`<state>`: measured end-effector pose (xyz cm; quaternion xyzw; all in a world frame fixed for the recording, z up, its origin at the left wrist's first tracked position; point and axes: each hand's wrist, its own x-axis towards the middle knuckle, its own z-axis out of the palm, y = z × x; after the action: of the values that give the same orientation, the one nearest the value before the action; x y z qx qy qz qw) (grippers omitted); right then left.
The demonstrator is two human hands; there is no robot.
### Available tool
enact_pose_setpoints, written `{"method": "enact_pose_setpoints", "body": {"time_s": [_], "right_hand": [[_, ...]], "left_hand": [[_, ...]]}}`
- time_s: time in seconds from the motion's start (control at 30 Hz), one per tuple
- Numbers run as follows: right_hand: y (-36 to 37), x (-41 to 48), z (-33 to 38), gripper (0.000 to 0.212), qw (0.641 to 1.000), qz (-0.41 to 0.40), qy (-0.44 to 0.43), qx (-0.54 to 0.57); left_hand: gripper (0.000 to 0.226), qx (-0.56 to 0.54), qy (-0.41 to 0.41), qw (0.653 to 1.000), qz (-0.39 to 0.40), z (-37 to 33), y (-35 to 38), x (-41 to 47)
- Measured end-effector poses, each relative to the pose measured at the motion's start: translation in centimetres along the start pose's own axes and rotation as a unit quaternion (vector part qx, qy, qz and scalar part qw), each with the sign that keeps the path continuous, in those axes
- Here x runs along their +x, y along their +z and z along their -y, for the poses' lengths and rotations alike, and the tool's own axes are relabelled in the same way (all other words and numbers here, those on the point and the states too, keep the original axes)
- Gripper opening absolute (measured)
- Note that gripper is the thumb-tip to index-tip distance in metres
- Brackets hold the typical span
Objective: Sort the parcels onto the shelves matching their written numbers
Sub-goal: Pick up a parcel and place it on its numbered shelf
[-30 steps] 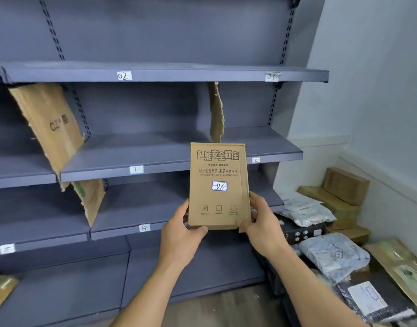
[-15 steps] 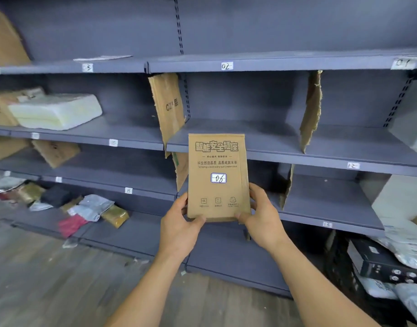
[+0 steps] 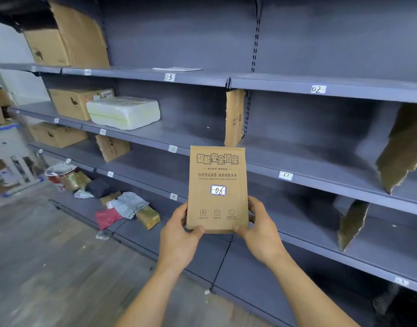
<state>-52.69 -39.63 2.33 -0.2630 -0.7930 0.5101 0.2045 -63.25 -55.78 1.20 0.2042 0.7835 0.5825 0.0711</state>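
Parcel [image 3: 218, 188]: flat kraft-brown carton, held upright in the air in front of the grey shelving [image 3: 309, 156], printed face toward the holder. A white label [image 3: 218, 190] at mid-face is handwritten "06".

Left hand [image 3: 179, 234]: clamped on the parcel's lower left corner, thumb across the front.

Right hand [image 3: 261, 230]: clamped on the parcel's lower right corner, thumb also on the front.

Step in hand, as I judge it: the number has been read and the matching shelf is being sought; the parcel is not yet placed. The next move calls for finding a tag marked 06 and carrying the parcel to it. No such tag is legible from here.

Shelf tags, nearest the parcel first: "15" [image 3: 173, 197] just left of it; "10" [image 3: 172, 148] above and left; "11" [image 3: 285, 175] to its right; "03" [image 3: 169, 77] and "02" [image 3: 318, 89] well above. Tags farther left are too small to read.

Cardboard divider [image 3: 234, 116]: upright, directly above and behind the parcel. Two torn dividers [image 3: 401, 147] stand to its right.

Heap of small bags [image 3: 122, 206]: low down, left of the parcel.

White wrapped bundle [image 3: 125, 112]: up and left of the parcel, beside a brown carton [image 3: 68, 103]; more cartons lie beyond.

Obstruction: nothing stands between the parcel and the shelf fronts.
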Motion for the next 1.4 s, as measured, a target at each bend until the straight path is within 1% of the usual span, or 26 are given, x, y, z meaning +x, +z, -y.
{"method": "enact_pose_setpoints", "body": {"time_s": [0.3, 0.43, 0.53, 0.7, 0.9, 1.0, 1.1, 1.27, 1.4], "right_hand": [[10.4, 5.2, 3.6, 0.067, 1.000, 0.023, -0.007, -0.012], [14.7, 7.0, 4.8, 0.072, 0.999, 0.039, -0.006, -0.013], [17.5, 8.2, 5.8, 0.070, 0.998, 0.058, -0.007, -0.009], [21.7, 11.6, 7.0, 0.069, 0.997, 0.078, 0.001, 0.000], [27.0, 17.1, 7.8, 0.068, 0.994, 0.109, -0.008, 0.011], [29.9, 20.8, 8.8, 0.065, 0.991, 0.129, -0.017, 0.021], [32.8, 24.8, 10.5, 0.064, 0.989, 0.145, -0.023, 0.022], [37.6, 31.2, 14.0, 0.067, 0.982, 0.181, -0.043, 0.026], [41.7, 33.9, 16.2, 0.065, 0.976, 0.211, -0.059, 0.016]], "left_hand": [[0.060, -0.001, -0.008, 1.000, -0.013, 4.4, -8.3, 6.8], [0.060, 0.012, -0.021, 0.999, -0.024, 6.5, -11.7, 9.0], [0.062, 0.022, -0.035, 0.998, -0.042, 8.1, -13.9, 10.9], [0.058, 0.011, -0.059, 0.996, -0.070, 10.3, -16.7, 14.0], [0.057, 0.021, -0.073, 0.993, -0.093, 12.5, -19.7, 19.1], [0.061, 0.027, -0.071, 0.990, -0.119, 13.3, -21.4, 22.5], [0.065, 0.024, -0.083, 0.986, -0.144, 13.5, -23.5, 26.3], [0.062, 0.027, -0.095, 0.978, -0.184, 14.0, -27.3, 31.9], [0.060, 0.028, -0.092, 0.971, -0.217, 14.2, -30.5, 34.5]]}}
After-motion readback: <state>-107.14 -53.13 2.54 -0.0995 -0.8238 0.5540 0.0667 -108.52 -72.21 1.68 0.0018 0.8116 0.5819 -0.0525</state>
